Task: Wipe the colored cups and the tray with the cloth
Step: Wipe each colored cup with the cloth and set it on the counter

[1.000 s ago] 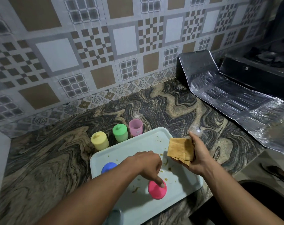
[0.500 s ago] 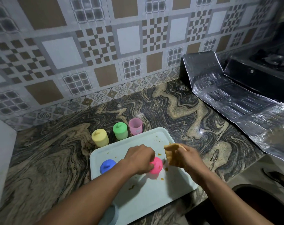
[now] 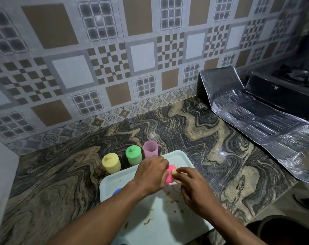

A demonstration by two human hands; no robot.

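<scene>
While the left hand (image 3: 151,171) gripped the hot-pink cup (image 3: 170,175) above the soiled tray (image 3: 160,225), the right hand (image 3: 194,187) pinched the tan cloth (image 3: 174,171) against it.

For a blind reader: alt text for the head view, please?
The left hand grips a pink cup over a white tray while the right hand presses a tan cloth to it. Yellow cup, green cup and lilac cup stand behind the tray.
</scene>
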